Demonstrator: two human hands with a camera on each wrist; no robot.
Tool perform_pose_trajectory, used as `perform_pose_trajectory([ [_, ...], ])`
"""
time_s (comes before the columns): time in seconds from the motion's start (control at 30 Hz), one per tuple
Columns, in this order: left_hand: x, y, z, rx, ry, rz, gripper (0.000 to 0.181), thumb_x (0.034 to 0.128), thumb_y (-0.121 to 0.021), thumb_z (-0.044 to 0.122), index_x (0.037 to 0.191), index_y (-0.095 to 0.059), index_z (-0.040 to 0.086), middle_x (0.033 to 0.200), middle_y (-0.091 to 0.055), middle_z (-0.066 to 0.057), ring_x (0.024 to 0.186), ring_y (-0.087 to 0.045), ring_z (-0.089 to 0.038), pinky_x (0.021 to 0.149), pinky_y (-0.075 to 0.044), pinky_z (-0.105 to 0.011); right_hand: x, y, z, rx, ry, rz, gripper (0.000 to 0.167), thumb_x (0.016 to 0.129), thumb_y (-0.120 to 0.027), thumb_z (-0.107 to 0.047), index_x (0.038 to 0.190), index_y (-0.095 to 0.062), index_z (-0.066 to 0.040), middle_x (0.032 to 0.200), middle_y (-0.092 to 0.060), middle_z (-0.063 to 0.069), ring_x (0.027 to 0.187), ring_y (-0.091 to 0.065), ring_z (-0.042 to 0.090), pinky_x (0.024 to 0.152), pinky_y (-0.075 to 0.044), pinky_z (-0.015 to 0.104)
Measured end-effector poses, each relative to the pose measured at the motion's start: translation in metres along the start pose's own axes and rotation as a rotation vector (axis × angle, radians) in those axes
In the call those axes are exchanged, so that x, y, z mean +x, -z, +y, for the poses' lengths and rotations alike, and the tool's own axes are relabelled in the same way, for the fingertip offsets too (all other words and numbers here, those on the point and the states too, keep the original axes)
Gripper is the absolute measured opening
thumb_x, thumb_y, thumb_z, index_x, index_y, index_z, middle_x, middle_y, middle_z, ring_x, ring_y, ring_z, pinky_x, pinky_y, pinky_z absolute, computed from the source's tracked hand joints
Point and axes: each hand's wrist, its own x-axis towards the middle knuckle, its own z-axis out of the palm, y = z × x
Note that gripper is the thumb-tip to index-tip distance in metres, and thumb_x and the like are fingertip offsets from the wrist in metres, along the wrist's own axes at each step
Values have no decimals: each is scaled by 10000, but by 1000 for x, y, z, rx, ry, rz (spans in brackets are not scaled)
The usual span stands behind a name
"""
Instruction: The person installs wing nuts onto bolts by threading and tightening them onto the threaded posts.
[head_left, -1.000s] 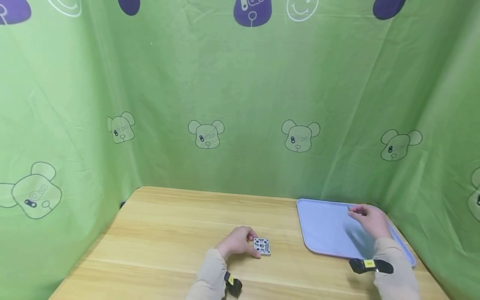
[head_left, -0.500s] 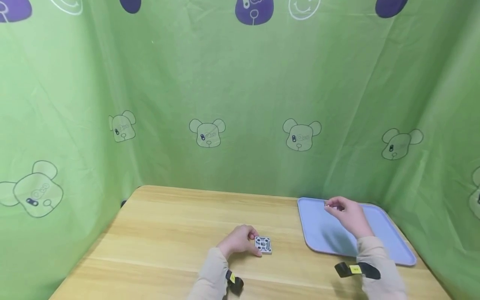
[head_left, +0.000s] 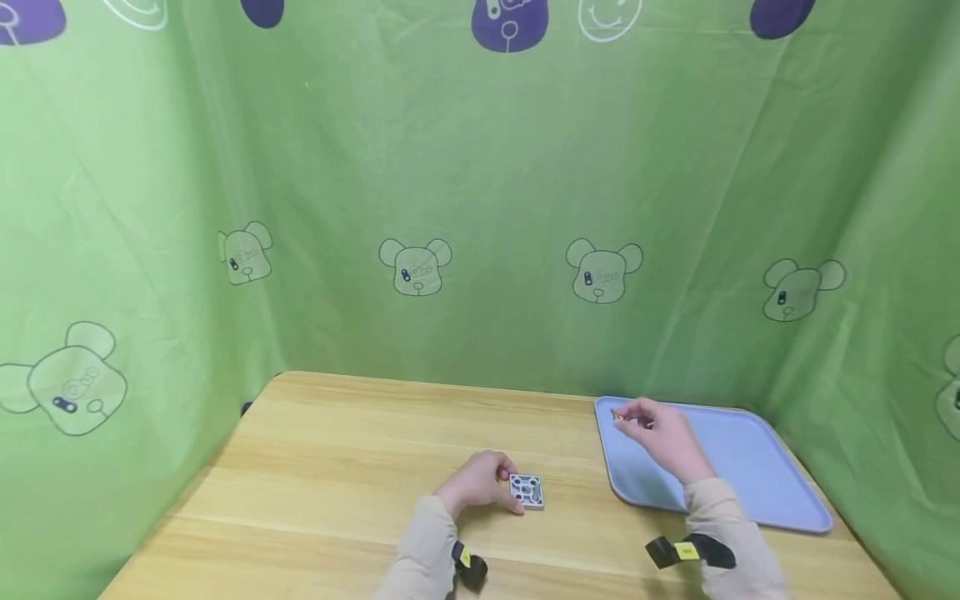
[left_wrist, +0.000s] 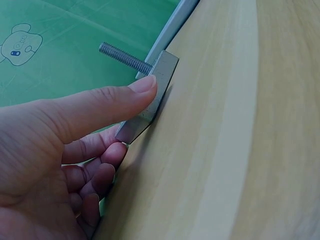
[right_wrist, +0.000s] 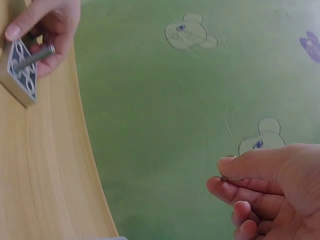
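Observation:
In the head view, my left hand (head_left: 480, 482) pinches a square metal block (head_left: 527, 492) on the wooden table, thumb on one side and fingers on the other. A threaded bolt (left_wrist: 125, 58) stands up out of the block, clear in the left wrist view. The block's face has recesses and ring shapes. Over the tray's left part, my right hand (head_left: 663, 437) is raised, with thumb and index finger pinching a small, thin, dull brownish piece (head_left: 617, 414). In the right wrist view the fingertips cover most of that piece, so I cannot tell its kind.
A light blue tray (head_left: 742, 467) with a raised rim lies at the table's right side. Green curtains (head_left: 495, 333) with bear prints hang behind the table (head_left: 337, 467) and at both sides.
My right hand has moved left across the tray, carrying the small piece from the tray's right part to above its left part. My left hand and the block stay in place.

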Motion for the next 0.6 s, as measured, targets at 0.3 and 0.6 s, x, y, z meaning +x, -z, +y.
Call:
perform_pose_trajectory([
  [0.3, 0, 0, 1, -2, 0, 0, 461, 616, -893, 144, 1006, -655, 79, 887, -575, 17, 786, -482, -89, 767, -426, -228, -5, -22, -23, 71, 51, -29, 84, 827, -738, -110, 895, -694, -89, 823, -699, 25, 703, -499, -18, 648, -446, 209],
  [0.6, 0, 0, 0, 4, 8, -2, 473, 613, -895, 156, 1017, -659, 87, 893, -580, 23, 787, -488, -84, 768, -430, -227, -12, -49, -46, 177, 28, -175, 92, 837, -729, -138, 919, -688, -130, 872, -703, -8, 727, -519, 25, 680, -447, 214],
])
